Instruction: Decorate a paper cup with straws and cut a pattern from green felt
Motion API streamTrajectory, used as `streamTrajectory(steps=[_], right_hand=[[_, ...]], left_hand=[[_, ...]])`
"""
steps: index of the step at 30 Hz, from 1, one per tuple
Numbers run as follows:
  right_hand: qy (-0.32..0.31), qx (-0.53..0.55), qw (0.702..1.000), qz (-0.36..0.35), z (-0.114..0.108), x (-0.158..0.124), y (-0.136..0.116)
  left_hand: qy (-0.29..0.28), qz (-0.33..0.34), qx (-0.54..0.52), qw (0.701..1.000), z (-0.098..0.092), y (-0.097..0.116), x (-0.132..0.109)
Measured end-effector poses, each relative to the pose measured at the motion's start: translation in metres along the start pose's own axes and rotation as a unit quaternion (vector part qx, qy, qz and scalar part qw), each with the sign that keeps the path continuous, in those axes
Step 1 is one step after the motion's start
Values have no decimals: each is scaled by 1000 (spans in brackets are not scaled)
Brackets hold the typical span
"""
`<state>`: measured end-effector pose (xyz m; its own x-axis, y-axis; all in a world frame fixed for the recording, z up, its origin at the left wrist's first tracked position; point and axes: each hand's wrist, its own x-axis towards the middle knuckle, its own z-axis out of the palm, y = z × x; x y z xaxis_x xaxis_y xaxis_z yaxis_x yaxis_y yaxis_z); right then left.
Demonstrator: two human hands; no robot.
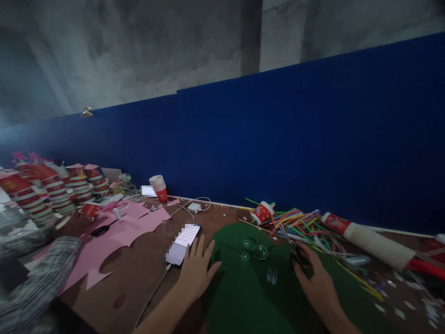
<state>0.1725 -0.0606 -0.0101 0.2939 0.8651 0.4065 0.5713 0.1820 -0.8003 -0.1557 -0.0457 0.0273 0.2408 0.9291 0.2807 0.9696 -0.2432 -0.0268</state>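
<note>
My left hand [196,266] lies with its fingers spread, beside a lit phone [184,243] and at the left edge of a dark green sheet [236,297]. Its fingertips are close to the phone's right side. My right hand [313,271] is over the right part of the green sheet, its fingers curled around a dark object [301,260], which looks like scissors handles. Pale drawn outlines [260,252] of circles and two pointed ovals [271,276] show on the sheet between my hands.
Colourful strips [299,222] and a red patterned cup [263,212] lie behind the sheet. Stacked cups [158,188], pink paper [139,227], black scissors [100,230] and another person's plaid sleeve [52,278] are left. A blue partition [278,139] stands behind. Right lies a wrapped roll [378,243].
</note>
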Motion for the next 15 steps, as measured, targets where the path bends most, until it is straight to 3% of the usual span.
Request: streamTrajectory(steps=[9,15], right_hand=[[6,40,999,19,1,2,5],[-6,28,999,27,2,2,5]], left_hand=[[-78,-149,17,986,-11,16,19],[-102,-164,-5,981,-8,12,32]])
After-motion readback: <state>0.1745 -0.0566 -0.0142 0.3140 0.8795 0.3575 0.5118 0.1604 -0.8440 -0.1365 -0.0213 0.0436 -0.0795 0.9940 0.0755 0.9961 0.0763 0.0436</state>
